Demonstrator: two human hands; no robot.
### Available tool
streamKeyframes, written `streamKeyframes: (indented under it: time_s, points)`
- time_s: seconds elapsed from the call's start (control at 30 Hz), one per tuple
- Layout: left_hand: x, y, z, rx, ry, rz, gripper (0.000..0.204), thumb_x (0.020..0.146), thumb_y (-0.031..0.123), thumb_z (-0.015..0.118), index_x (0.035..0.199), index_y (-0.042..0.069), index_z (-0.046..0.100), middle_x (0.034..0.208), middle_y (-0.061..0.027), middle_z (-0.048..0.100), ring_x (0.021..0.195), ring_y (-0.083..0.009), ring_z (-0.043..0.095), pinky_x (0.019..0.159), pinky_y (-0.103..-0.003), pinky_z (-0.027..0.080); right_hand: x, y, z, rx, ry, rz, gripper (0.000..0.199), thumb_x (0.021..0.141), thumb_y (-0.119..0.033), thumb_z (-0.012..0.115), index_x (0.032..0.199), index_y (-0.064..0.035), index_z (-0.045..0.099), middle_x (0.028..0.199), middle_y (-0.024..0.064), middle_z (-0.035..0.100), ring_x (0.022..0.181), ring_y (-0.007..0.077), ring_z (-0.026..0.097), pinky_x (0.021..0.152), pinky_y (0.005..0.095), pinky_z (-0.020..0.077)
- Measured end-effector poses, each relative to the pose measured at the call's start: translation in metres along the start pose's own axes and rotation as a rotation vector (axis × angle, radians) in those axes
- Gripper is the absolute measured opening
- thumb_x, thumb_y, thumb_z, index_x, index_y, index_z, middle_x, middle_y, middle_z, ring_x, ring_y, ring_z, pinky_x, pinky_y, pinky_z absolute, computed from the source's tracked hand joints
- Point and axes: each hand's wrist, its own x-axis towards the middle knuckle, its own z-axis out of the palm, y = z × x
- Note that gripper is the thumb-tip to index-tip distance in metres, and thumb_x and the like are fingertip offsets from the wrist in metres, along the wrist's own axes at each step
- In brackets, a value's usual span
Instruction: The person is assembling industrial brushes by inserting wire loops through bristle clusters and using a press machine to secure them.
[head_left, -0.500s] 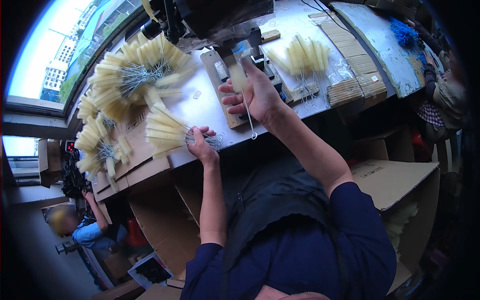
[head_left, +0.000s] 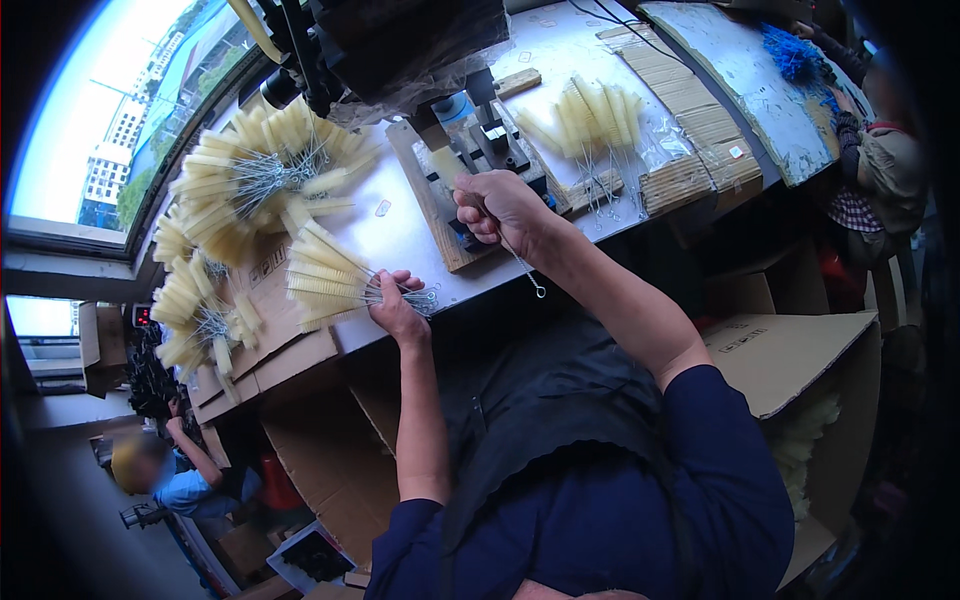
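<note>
The left hand is closed around the twisted wire handles of a fanned bunch of pale yellow bottle brushes, gripping them at the near edge of the grey desk, with the bristle ends spreading out to the left. The right hand is curled tight around a single brush held over a wooden board; its thin wire stem with a small loop at the end hangs out below the fist toward the near side, while the bristle end is hidden by the fingers. Just beyond that hand a small dark metal fixture sits on the board. Far left on the desk lies a large heap of brushes, wires tangled together, and another heap rests on flattened cardboard at the left. To the far right, a smaller bundle of brushes lies beside stacks of corrugated cardboard strips. An open cardboard box stands at the right below the desk.
</note>
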Motion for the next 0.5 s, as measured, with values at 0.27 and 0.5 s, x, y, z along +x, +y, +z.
streamKeyframes:
  time_s: [0.27,0.5]
  points:
    - [-0.001,0.000,0.001,-0.005,-0.001,-0.014,0.014,0.102,0.014,0.048,0.105,0.001,0.050,0.079,-0.0098,0.061,0.060,-0.0170,0.060,0.057,-0.030,0.054,0.006,-0.005,-0.009,-0.034,-0.084,0.081,0.030,0.100,-0.029,0.052,0.078,-0.0091,0.050,0.056,-0.0030,0.045,0.038,0.0036,0.033,0.034,0.0203,0.0266]
    - [-0.003,0.000,0.002,0.009,0.012,0.012,0.014,0.102,0.015,0.049,0.104,0.001,0.050,0.079,-0.0096,0.061,0.060,-0.0162,0.059,0.057,-0.030,0.054,-0.019,0.003,-0.012,-0.046,-0.095,-0.067,0.030,0.100,-0.028,0.054,0.077,-0.0094,0.050,0.056,-0.0026,0.045,0.037,0.0035,0.033,0.033,0.0195,0.0287]
